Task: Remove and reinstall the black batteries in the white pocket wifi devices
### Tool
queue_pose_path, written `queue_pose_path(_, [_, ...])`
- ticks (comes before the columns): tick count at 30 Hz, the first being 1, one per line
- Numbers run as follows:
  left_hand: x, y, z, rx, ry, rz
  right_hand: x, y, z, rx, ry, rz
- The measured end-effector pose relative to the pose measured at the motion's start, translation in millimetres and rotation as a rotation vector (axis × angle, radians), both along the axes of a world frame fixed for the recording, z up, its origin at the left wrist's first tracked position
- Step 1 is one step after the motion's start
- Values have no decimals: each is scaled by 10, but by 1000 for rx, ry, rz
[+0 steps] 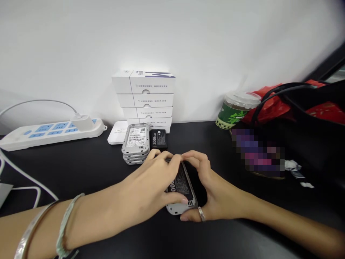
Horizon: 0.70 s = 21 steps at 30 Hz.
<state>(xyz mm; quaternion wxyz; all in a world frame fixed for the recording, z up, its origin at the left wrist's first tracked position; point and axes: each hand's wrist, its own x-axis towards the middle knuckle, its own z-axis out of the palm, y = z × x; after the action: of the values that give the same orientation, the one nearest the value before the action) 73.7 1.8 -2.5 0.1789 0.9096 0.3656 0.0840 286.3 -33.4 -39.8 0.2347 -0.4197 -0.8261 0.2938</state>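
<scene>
The left arm [102,208] slants in from the lower left, with the back of the left hand [156,180] turned up, its fingers [163,156] bent and its thumb [175,198] stretched out to the right. The right arm [269,212] reaches in from the lower right; the right hand [214,187] curves into a C, thumb low, index finger [198,155] arched near the left hand's knuckles.
</scene>
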Motion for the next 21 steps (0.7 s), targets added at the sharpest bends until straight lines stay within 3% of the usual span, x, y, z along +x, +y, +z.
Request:
queue_pose_path(5, [-127,-155,-105,208,-35,-94,3,19,79,-69,42,-55])
queue_pose_path(10, [-500,-203,164,296,-85,-88,188,352,206,-117,213,-70])
queue_pose_path(15, [-886,194,393,396,-161,67,261,846,172,-88,201,-79])
queue_pose_path(21, [-1073,589,375,272,-48,110,250,1004,69,-90,155,-45])
